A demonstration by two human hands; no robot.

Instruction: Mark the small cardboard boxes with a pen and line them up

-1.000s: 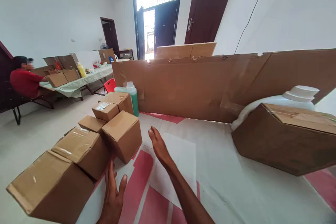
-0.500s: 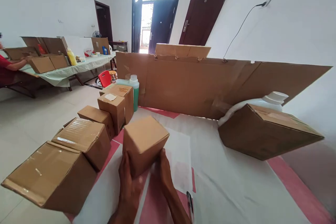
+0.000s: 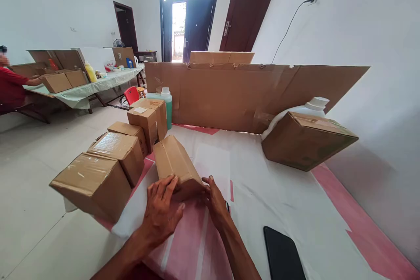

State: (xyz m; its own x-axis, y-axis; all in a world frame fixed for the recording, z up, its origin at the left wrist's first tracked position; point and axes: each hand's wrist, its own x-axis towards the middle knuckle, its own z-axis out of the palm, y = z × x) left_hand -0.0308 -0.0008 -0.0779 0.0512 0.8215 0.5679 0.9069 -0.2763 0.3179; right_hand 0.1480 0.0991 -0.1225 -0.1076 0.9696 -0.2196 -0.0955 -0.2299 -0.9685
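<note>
Cardboard box point(image 3: 175, 162) on tabletop point(image 3: 278, 192): I see left hand point(image 3: 160, 214) & right hand point(image 3: 215, 199) clamping its near end; next needs firm two-hand grip.

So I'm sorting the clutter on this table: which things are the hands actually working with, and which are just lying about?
In hand:
- small cardboard box, held at its near end between the left hand and the right hand

Lying about:
- row of taped boxes to the left
- green bottle
- big tilted box with a white jug behind it
- black phone
- upright cardboard sheet
</note>
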